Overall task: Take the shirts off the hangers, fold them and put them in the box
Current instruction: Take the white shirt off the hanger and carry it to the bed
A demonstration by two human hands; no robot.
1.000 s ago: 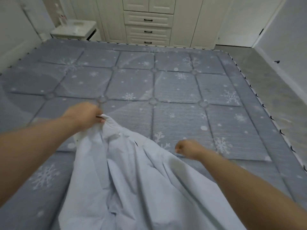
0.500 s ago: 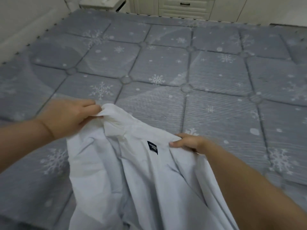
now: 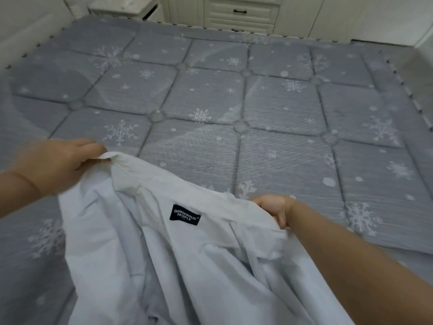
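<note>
Head view: pale blue-white cotton shirt [image 3: 187, 266] spread over the near part of the grey quilted snowflake-print bed [image 3: 257, 102], collar side up, dark label [image 3: 185, 214] showing. Left hand [image 3: 61, 165] pinches the collar's left end; right hand [image 3: 274, 208] grips its right end, fingers curled round cloth. Cream drawer cabinet [image 3: 239, 15] stands beyond the bed.

Both bare arms reached forward. The left hand [image 3: 58, 164] pinched one end of the white cotton shirt's [image 3: 164, 266] collar. The right hand [image 3: 273, 207], fingers curled, gripped the other end, lower and nearer.
</note>
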